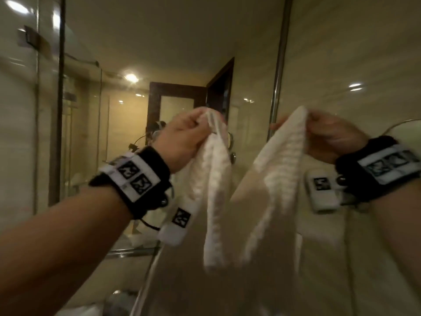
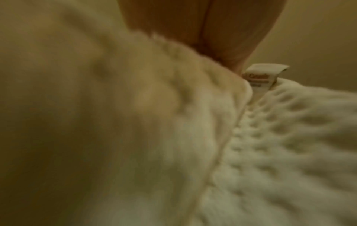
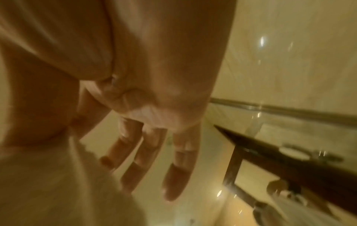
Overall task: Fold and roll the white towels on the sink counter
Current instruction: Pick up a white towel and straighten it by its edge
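A white textured towel hangs in the air in front of me, sagging in the middle between two raised top corners. My left hand pinches the left corner, my right hand the right one. In the left wrist view the towel fills the frame, and its sewn label sticks out just below my fingers. In the right wrist view my thumb and forefinger pinch the towel edge at the left, while the other three fingers hang straight. The towel's lower end is out of sight.
A wall mirror faces me and reflects a dark door frame. A glass shower partition stands at the left. A chrome vertical strip edges the mirror, beside a beige tiled wall bearing a round chrome ring.
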